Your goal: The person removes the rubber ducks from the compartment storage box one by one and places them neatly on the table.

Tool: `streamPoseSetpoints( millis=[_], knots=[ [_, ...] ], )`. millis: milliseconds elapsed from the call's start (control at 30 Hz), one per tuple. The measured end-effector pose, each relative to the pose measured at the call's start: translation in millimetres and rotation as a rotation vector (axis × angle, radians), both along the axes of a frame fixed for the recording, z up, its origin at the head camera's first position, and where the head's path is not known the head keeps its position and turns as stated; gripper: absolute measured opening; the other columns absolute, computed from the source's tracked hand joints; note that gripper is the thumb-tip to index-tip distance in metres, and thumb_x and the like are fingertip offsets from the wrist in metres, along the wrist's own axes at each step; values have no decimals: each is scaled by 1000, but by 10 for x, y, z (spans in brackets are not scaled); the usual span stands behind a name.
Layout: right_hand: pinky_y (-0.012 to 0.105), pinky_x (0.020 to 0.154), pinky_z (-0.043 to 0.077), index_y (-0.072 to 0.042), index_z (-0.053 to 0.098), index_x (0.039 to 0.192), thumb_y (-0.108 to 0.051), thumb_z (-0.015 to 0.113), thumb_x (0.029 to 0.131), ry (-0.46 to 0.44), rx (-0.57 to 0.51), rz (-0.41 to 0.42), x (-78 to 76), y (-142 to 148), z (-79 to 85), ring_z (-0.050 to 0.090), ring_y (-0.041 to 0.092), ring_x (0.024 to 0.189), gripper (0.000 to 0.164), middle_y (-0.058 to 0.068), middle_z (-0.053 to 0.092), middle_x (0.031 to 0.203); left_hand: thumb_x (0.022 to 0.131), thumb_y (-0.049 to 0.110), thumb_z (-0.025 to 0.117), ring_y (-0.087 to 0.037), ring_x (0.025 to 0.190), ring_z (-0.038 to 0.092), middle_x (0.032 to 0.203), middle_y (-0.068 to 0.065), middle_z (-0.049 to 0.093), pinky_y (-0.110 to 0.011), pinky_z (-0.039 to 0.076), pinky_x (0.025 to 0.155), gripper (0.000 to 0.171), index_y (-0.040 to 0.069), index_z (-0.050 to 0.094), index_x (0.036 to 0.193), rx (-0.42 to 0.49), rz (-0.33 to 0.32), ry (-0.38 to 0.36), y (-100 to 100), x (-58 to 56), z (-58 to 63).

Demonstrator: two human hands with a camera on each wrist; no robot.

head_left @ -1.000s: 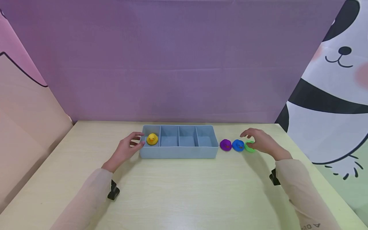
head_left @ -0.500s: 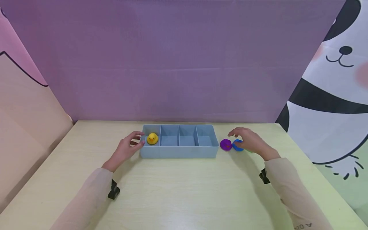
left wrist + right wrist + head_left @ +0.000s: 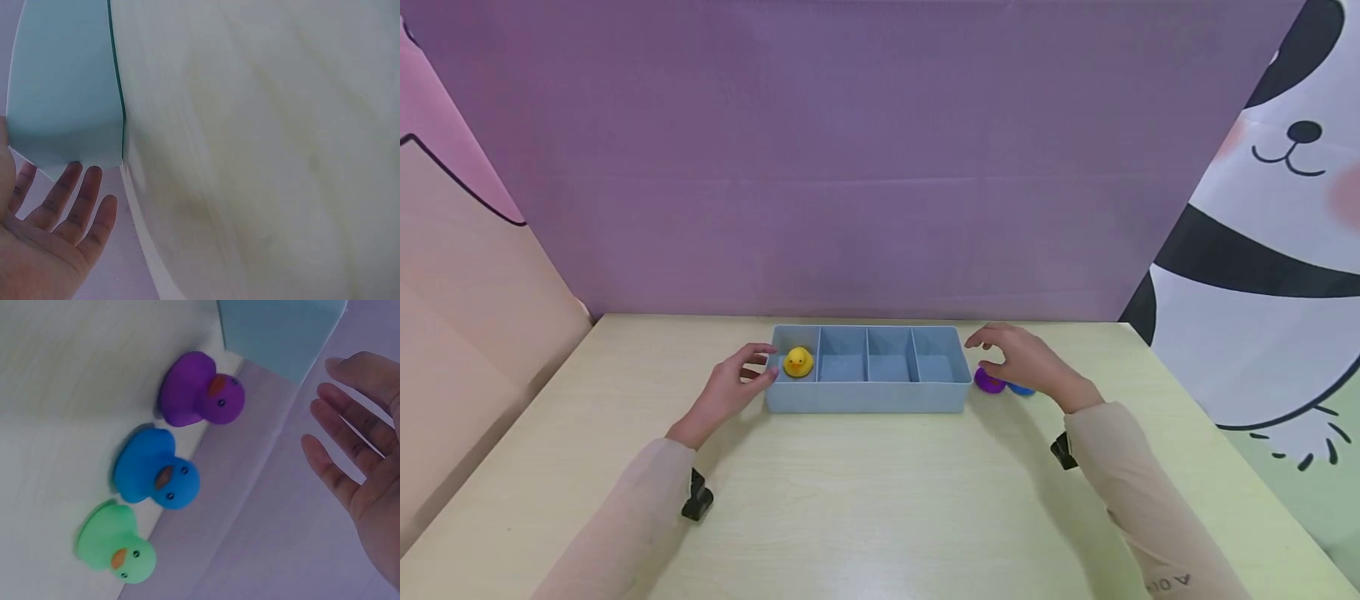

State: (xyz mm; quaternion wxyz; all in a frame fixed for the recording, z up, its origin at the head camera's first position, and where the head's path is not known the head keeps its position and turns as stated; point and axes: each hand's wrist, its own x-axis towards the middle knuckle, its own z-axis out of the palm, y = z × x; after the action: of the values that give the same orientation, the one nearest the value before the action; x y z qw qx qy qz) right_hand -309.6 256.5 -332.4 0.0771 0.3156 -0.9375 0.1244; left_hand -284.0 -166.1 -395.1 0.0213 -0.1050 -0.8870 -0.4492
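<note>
My left hand is at the left end of a light blue box with several compartments, its fingers loosely extended against or close to that end wall. A yellow rubber duck sits in the leftmost compartment. Over the purple rubber duck hovers my right hand, fingers spread apart and holding nothing. Beside the purple duck, the blue rubber duck stands on the table, partly covered by my hand in the head view. A green rubber duck completes the row; in the head view my hand hides it.
A pale wooden table carries everything. Behind its far edge hangs a purple backdrop, with a panda picture at the right. The box's right end is close to the purple duck.
My right hand has moved left, from over the green duck, past the blue one, to above the purple one. Left hand, box and yellow duck have stayed in place.
</note>
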Motion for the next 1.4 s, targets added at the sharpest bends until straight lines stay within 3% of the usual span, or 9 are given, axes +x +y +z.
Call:
streamPoseSetpoints(
  millis=[833,1067,1267,1400],
  knots=[
    [36,79,52,-6,65,103,-6,68,78,61,26,197,-110,-691,-1,61,24,92,26,9,63,102,91,26,56,-33,103,56,125,-18,52,-42,51,87,41,16,45,129,-1,6,-8,10,14,20],
    [36,82,51,-5,65,106,-6,67,79,1,34,181,-79,-930,17,60,23,98,28,8,62,106,91,26,56,-33,104,56,126,-18,52,-41,51,88,42,15,45,130,0,6,-12,15,8,20],
    [34,79,52,-8,64,107,-11,67,81,3,68,193,-74,-1137,15,60,21,95,27,5,63,106,91,26,56,-33,103,57,125,-19,52,-42,51,87,42,15,45,130,-4,7,-8,8,6,15],
    [34,86,51,-8,64,108,-11,67,81,-7,73,213,-101,-1273,9,60,20,99,27,5,63,107,91,27,56,-33,102,57,125,-19,52,-42,51,87,41,15,45,129,-5,13,-4,5,8,19]
  ],
)
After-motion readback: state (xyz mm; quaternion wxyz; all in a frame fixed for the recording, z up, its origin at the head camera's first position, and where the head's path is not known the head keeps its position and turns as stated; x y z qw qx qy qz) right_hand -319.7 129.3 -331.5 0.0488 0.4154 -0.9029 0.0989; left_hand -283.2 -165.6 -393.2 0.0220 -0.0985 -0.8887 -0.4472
